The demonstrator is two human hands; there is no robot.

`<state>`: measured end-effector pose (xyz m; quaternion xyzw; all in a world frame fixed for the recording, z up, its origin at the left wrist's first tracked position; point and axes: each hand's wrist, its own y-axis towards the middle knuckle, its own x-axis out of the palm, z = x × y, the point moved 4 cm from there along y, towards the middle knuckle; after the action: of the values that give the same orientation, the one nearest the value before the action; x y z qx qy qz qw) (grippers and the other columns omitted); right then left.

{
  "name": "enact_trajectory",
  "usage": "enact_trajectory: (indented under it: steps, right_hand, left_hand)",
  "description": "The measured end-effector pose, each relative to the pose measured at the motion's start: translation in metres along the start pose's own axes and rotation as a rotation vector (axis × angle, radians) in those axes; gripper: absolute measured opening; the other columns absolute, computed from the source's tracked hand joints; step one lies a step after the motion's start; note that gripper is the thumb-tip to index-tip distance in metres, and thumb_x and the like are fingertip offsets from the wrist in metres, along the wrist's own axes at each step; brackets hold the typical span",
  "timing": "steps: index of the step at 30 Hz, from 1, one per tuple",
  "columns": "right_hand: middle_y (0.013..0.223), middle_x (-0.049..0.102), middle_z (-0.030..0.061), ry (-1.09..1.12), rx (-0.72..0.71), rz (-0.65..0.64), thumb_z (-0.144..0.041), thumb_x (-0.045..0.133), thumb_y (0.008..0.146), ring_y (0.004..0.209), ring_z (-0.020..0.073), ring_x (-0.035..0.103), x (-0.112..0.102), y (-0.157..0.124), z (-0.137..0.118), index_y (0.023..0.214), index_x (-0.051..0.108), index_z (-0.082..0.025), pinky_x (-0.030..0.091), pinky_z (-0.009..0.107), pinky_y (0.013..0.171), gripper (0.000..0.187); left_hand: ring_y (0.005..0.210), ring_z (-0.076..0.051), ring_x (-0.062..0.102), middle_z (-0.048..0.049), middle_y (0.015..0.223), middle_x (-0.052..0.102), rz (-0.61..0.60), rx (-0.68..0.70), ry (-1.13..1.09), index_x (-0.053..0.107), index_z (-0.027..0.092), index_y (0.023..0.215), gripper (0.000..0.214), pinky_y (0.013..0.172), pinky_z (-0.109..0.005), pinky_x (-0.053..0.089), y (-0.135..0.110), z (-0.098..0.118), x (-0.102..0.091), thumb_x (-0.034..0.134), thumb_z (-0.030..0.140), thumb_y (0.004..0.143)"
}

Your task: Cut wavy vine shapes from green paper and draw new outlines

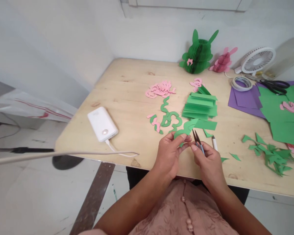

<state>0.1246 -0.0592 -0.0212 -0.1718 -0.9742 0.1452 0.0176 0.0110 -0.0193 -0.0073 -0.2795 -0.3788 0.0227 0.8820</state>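
Note:
My left hand (171, 150) pinches a piece of green paper (189, 125) with a partly curved edge, just above the table's front. In my right hand (207, 160) is a small pair of scissors (198, 139), blades parted and pointing up beside the paper. Fingers hide the scissors' handles in part. Right behind my hands lie folded green paper strips (200, 106). To their left are wavy green cutouts (171, 119), with a pile of pink cutouts (161, 89) farther back. A white-bodied marker (214, 143) lies beside my right hand.
A white power bank (102, 124) with a cable sits at the left. Green scraps (274, 156) lie at the right, near green sheets (284, 127), purple paper (246, 99), black scissors (275, 86) and a tape roll (241, 84). Along the wall stand green (198, 57) and pink paper figures (222, 62) and a fan (257, 61).

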Motion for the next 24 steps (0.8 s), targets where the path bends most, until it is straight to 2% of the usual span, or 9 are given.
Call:
enact_trajectory:
  steps: [6, 8, 13, 24]
  right_hand:
    - [0.058, 0.041, -0.0067, 0.151, -0.031, 0.141, -0.039, 0.076, 0.072, 0.048, 0.0058, 0.028, -0.011, 0.003, 0.000, 0.088, 0.069, -0.018, 0.021, 0.020, 0.042, 0.028]
    - [0.058, 0.040, -0.0071, 0.182, -0.058, 0.133, -0.038, 0.076, 0.073, 0.048, 0.0055, 0.028, -0.011, 0.007, -0.004, 0.089, 0.069, -0.018, 0.020, 0.020, 0.042, 0.027]
    - [0.060, 0.041, -0.0068, 0.198, -0.094, 0.129, -0.034, 0.077, 0.073, 0.048, 0.0046, 0.028, -0.006, 0.015, -0.010, 0.076, 0.064, -0.017, 0.021, 0.021, 0.043, 0.021]
    - [0.056, 0.038, -0.0081, 0.174, -0.079, 0.128, -0.033, 0.075, 0.072, 0.046, 0.0050, 0.026, -0.007, 0.018, -0.011, 0.075, 0.058, -0.017, 0.018, 0.022, 0.042, 0.024]
  left_hand:
    - [0.074, -0.012, 0.063, -0.0019, 0.073, 0.067, -0.022, -0.001, 0.050, 0.063, 0.013, 0.074, 0.016, 0.083, -0.031, 0.050, -0.002, -0.002, -0.001, 0.076, 0.018, 0.066]
    - [0.074, -0.012, 0.062, -0.0017, 0.073, 0.067, -0.033, -0.009, 0.073, 0.064, 0.013, 0.074, 0.015, 0.083, -0.031, 0.049, -0.004, -0.005, 0.000, 0.075, 0.019, 0.066]
    - [0.069, -0.010, 0.060, -0.0007, 0.070, 0.066, -0.025, -0.013, 0.122, 0.064, 0.013, 0.070, 0.014, 0.080, -0.029, 0.048, -0.008, -0.009, 0.001, 0.075, 0.018, 0.065]
    - [0.063, -0.010, 0.059, -0.0003, 0.066, 0.064, -0.074, -0.035, 0.178, 0.062, 0.013, 0.067, 0.017, 0.077, -0.029, 0.047, -0.007, -0.006, 0.002, 0.077, 0.021, 0.063]
